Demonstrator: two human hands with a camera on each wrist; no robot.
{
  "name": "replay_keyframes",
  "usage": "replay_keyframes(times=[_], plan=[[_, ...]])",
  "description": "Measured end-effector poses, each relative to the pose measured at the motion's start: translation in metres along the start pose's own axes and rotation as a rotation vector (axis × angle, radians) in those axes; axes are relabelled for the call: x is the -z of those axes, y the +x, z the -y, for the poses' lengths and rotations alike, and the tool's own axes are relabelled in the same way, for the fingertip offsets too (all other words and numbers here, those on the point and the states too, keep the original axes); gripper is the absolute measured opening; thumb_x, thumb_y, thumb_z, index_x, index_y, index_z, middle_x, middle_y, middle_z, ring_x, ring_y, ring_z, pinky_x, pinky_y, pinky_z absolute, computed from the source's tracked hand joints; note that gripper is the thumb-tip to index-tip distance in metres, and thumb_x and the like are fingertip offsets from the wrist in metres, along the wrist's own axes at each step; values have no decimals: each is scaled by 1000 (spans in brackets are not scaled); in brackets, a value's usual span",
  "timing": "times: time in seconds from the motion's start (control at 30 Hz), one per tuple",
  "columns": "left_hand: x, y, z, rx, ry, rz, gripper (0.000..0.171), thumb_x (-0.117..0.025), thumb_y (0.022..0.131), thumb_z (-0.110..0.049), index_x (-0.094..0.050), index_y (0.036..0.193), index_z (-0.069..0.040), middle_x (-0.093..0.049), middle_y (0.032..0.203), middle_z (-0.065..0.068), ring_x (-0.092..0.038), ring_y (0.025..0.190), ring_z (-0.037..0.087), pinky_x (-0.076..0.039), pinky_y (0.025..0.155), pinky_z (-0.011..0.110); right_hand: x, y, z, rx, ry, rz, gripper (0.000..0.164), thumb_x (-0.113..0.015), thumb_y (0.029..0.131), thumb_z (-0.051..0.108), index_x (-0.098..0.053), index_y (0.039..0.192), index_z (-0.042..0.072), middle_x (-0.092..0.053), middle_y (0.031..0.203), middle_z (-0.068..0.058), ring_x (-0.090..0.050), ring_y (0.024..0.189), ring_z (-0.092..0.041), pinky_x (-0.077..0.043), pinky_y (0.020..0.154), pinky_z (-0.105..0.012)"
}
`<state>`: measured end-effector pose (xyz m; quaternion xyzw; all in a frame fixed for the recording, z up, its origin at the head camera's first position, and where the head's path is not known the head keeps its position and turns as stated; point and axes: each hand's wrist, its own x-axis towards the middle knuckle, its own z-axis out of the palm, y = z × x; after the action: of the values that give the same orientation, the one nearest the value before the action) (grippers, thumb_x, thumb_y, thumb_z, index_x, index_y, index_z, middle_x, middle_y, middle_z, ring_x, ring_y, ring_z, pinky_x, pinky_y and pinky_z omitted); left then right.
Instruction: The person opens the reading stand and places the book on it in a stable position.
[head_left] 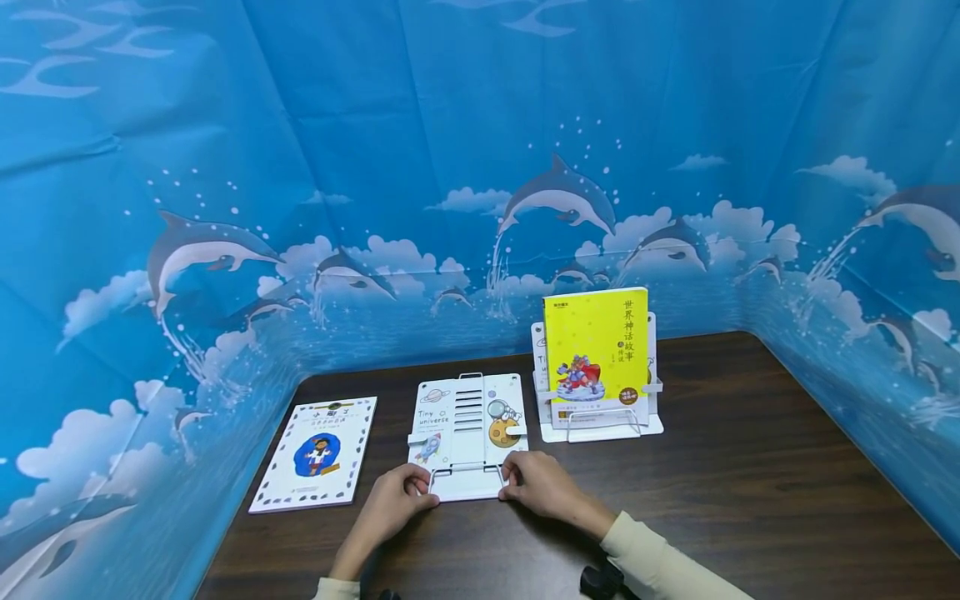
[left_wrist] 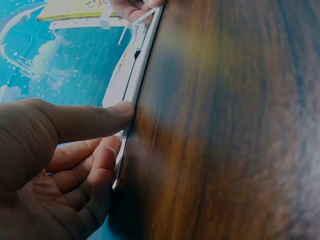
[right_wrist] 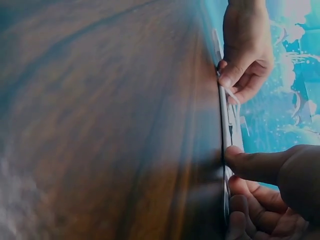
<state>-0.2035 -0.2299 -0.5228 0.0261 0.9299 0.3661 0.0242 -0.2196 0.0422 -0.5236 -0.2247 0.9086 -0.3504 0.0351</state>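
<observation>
A white book stand (head_left: 435, 417) printed "Tiny universe", with a rocket and an astronaut, lies nearly flat on the table in the head view. My left hand (head_left: 393, 498) grips its near left corner, the thumb on the front edge and the other fingers curled along the side. At the near right corner, my right hand (head_left: 546, 490) holds the stand the same way. Both wrist views show each thumb (left_wrist: 122, 107) pressed to the stand's thin edge (right_wrist: 225, 120), low over the wood. A wire page holder (head_left: 467, 469) crosses the stand's lower part between the hands.
To the right, a second white stand (head_left: 652, 421) stands upright and holds a yellow book (head_left: 600, 333). A white picture book (head_left: 348, 425) lies flat on the left. The dark wooden table (head_left: 750, 467) is enclosed by a blue dolphin-print curtain (head_left: 420, 108).
</observation>
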Motion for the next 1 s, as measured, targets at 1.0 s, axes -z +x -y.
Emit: replay_keyframes(times=[1.0], plan=[[-1, -1, 2, -65, -59, -49, 31, -87, 66, -6, -58, 72, -12, -58, 64, -4, -51, 58, 6, -41, 55, 19, -1, 0, -2, 121, 48, -56, 20, -83, 73, 18, -63, 73, 22, -60, 66, 13, -48, 59, 4, -39, 56, -17]])
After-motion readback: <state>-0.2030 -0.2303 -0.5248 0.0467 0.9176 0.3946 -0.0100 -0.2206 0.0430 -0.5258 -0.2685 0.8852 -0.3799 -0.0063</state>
